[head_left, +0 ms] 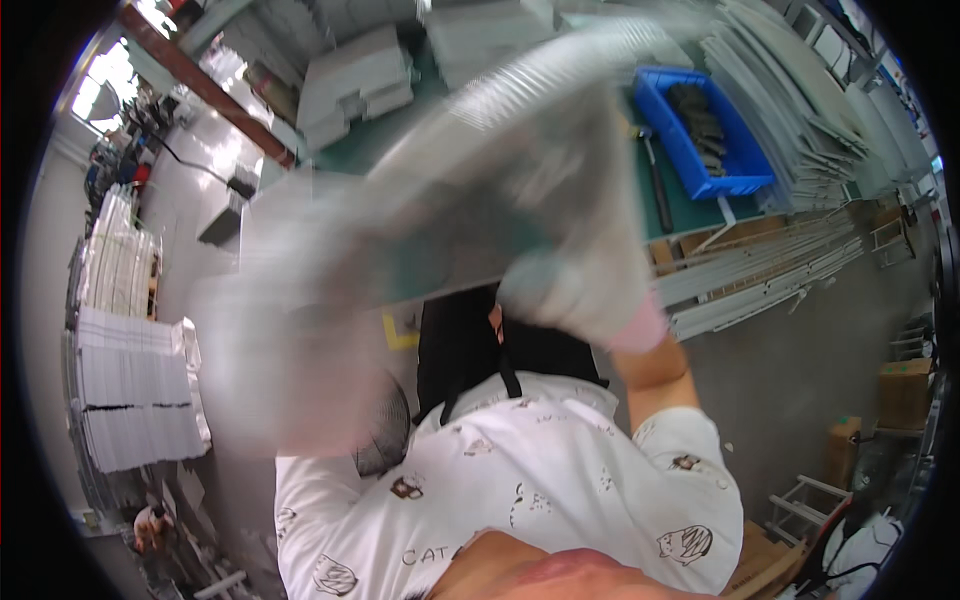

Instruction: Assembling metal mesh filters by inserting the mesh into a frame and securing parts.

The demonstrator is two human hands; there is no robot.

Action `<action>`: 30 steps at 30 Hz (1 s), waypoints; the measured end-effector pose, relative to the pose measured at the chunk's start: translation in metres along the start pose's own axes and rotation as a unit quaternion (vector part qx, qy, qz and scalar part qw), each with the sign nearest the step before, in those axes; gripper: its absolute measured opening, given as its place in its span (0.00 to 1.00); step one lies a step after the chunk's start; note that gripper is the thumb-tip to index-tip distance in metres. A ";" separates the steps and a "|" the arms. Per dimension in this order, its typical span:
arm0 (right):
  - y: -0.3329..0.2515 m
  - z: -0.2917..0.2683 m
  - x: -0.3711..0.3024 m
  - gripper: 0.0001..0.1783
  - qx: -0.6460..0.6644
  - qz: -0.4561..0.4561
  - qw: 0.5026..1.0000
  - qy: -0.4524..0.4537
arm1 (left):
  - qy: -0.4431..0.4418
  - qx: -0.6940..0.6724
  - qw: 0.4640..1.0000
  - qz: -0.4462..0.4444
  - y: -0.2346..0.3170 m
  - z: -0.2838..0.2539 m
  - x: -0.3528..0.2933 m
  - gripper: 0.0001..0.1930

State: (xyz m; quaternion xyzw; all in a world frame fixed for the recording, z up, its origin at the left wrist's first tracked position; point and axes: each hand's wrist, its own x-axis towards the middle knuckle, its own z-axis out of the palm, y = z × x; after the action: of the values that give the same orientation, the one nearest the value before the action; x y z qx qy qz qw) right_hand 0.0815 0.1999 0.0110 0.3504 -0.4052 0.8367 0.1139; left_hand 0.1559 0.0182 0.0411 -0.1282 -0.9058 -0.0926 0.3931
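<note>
A pale, long-edged panel is raised above the green worktop, badly smeared by motion, so its exact shape is unclear. My right hand, in a whitish glove with a pink cuff, appears closed at the near right part of the panel. On the other side, my left hand is a whitish blur with its fingers lost in the smear. Whether it grips the panel's left end cannot be made out.
At the right of the worktop sits a blue bin holding dark pieces, beside a black-handled tool. Stacked grey sheets lie right of it, and pale panels at the back left. White stacks stand far left.
</note>
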 end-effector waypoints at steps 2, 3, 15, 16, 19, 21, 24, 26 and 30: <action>0.004 -0.004 -0.009 0.19 -0.118 0.232 0.960 0.105 | 0.048 0.146 0.977 0.146 0.044 0.036 0.002 0.15; 0.019 -0.032 -0.011 0.12 -0.108 0.168 0.971 0.129 | -0.002 0.017 0.988 0.152 0.048 0.059 0.006 0.18; -0.045 -0.197 -0.053 0.29 -0.129 0.052 0.953 0.270 | -0.269 -0.199 0.785 -0.522 -0.388 0.069 -0.207 0.11; -0.048 -0.192 -0.047 0.28 -0.119 0.025 0.953 0.278 | -0.268 -0.171 0.790 -0.525 -0.398 0.052 -0.217 0.13; -0.071 -0.195 -0.041 0.26 -0.082 0.020 0.959 0.271 | -0.341 -0.102 0.769 -0.530 -0.422 0.036 -0.224 0.14; -0.086 -0.202 -0.045 0.24 -0.102 0.001 0.947 0.304 | -0.347 -0.143 0.766 -0.522 -0.428 0.044 -0.216 0.14; -0.089 -0.255 -0.065 0.21 -0.138 -0.035 0.940 0.311 | -0.261 -0.198 0.789 -0.519 -0.478 0.019 -0.247 0.20; -0.093 -0.238 -0.061 0.23 -0.215 -0.131 0.862 0.440 | -0.296 -0.175 0.727 -0.594 -0.463 0.045 -0.244 0.29; -0.159 -0.315 -0.055 0.20 -0.193 -0.189 0.845 0.462 | -0.258 -0.206 0.739 -0.587 -0.443 0.049 -0.229 0.34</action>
State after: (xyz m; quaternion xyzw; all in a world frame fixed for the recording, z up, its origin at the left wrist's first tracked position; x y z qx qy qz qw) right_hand 0.0414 0.5462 -0.0653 -0.0355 -0.3853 0.7688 0.5092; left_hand 0.1378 -0.4261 -0.1895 0.3315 -0.8273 -0.4528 -0.0238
